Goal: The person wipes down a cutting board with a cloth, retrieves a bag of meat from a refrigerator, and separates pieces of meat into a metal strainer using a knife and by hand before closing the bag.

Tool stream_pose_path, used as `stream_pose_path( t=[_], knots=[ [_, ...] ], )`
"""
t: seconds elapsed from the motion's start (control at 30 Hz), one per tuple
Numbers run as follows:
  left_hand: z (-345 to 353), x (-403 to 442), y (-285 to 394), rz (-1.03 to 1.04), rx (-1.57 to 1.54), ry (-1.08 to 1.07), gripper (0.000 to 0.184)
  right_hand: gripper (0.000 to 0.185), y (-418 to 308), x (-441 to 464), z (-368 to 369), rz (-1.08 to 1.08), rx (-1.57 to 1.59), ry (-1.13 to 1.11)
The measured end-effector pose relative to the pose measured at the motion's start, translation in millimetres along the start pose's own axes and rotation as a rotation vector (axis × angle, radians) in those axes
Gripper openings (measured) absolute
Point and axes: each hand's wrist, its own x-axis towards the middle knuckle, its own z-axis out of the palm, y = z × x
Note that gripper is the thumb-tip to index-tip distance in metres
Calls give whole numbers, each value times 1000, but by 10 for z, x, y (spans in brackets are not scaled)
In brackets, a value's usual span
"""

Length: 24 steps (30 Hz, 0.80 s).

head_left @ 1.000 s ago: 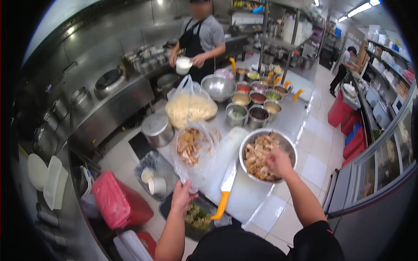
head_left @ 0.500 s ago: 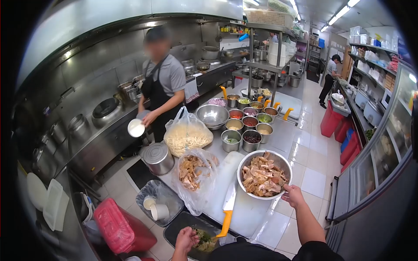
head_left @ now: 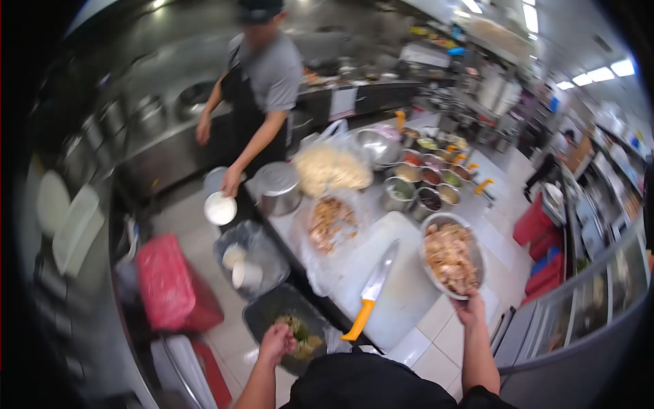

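My right hand [head_left: 470, 307] grips the near rim of a steel bowl [head_left: 482, 262] filled with sliced cooked meat [head_left: 449, 255], at the right edge of the table. My left hand [head_left: 278, 341] is closed above a dark bin [head_left: 257, 315] with green scraps inside; whether it holds anything is hidden. Between my hands, a knife with a yellow handle [head_left: 361, 319] lies on the white cutting board [head_left: 409, 300]. Behind the board sits an open plastic bag [head_left: 364, 211] with more meat pieces.
A co-worker [head_left: 272, 75] across the table holds a white container [head_left: 221, 208] near a lined bin [head_left: 272, 245]. A lidded steel pot [head_left: 278, 187], a bag of pale strips [head_left: 327, 167] and small ingredient pots [head_left: 398, 192] stand behind. A red bin [head_left: 167, 283] is at left.
The bowl has tilted and shifted right with my right hand on its rim. My left hand has let go of the plastic bag since the earliest frame. The co-worker's container has come closer to the bins.
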Motion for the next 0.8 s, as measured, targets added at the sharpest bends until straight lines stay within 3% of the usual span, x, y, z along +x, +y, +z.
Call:
stream_pose_path(
  t=[0.07,0.17,0.2,0.23,0.27,0.37,0.4,0.47,0.5,0.53,0.6,0.67,0.7,0.73,0.8],
  knots=[
    [-4,-36,61,30,9,87,14,49,-360,141,249,-108,-19,-101],
    [190,-171,243,222,147,20,14,43,-860,766,504,-205,-115,-183],
    [135,-131,244,170,360,-118,24,46,-988,972,643,-269,-229,-250],
    [256,-310,388,20,595,-60,39,45,-1161,1320,687,-194,-146,-337],
    [280,-317,425,-116,790,-133,53,45,-1217,1413,904,-182,-150,-307],
    [405,-214,206,-354,1274,-81,56,44,-1410,2185,1178,-58,-90,-298],
    [295,-73,-96,-259,1396,9,57,47,-1412,2371,1270,-26,-99,-295],
    [504,-329,12,-246,1183,99,55,48,-1365,2902,1344,-88,-116,-307],
    [349,-181,-294,-89,1195,171,58,45,-1313,3000,1396,-126,-179,-347],
    [469,-301,-182,-140,1039,205,61,44,-1285,3077,1475,-120,-220,-394],
    [430,-414,-291,92,1007,311,64,37,-1090,2999,1758,-193,-222,-361],
    [121,-313,-654,109,1022,367,64,32,-1008,3005,2050,-110,-219,-225],
    [372,-570,-388,-34,936,376,64,33,-943,3097,2137,-69,-213,-187],
    [201,-494,-580,54,957,402,62,33,-904,3160,2213,-73,-211,-190],
    [326,-606,-483,35,873,437,61,35,-838,3192,2378,-95,-192,-187]
  ],
)
